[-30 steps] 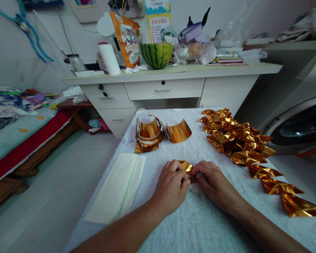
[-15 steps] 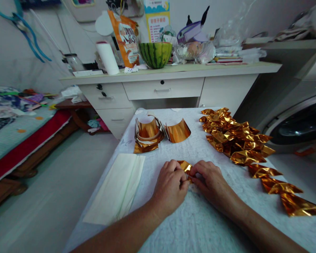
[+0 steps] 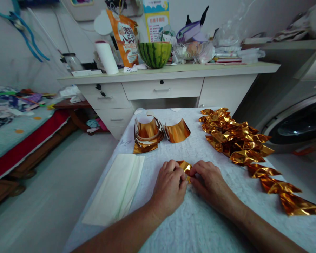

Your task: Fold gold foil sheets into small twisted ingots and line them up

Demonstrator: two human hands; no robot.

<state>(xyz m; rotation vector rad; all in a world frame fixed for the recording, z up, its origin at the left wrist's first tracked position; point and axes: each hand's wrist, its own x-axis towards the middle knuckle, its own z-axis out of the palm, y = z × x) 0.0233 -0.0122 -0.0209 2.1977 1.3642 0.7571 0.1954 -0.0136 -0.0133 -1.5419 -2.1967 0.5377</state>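
Between my two hands is a small piece of gold foil paper (image 3: 184, 166), resting on the cloth-covered table. My left hand (image 3: 170, 182) is closed on its left side, the fingers curled and covering much of it. From the other side, my right hand (image 3: 206, 179) pinches its right edge between thumb and fingers. Beyond my hands lie a curled stack of gold foil sheets (image 3: 146, 133) and a separate curved sheet (image 3: 177, 131). To the right is a pile of folded gold foil pieces (image 3: 231, 135), trailing toward me in a row.
A pale folded paper packet (image 3: 114, 189) lies at the table's left. Behind the table stands a white desk (image 3: 162, 79) bearing a watermelon half (image 3: 155, 54), an orange snack bag (image 3: 124, 38) and a paper roll (image 3: 106, 58). A washing machine (image 3: 305, 105) is at right, a bed (image 3: 18, 137) at left.
My thumbs have drawn slightly apart at the near edge of the foil paper, showing a bit more of it. The piles have stayed where they were.
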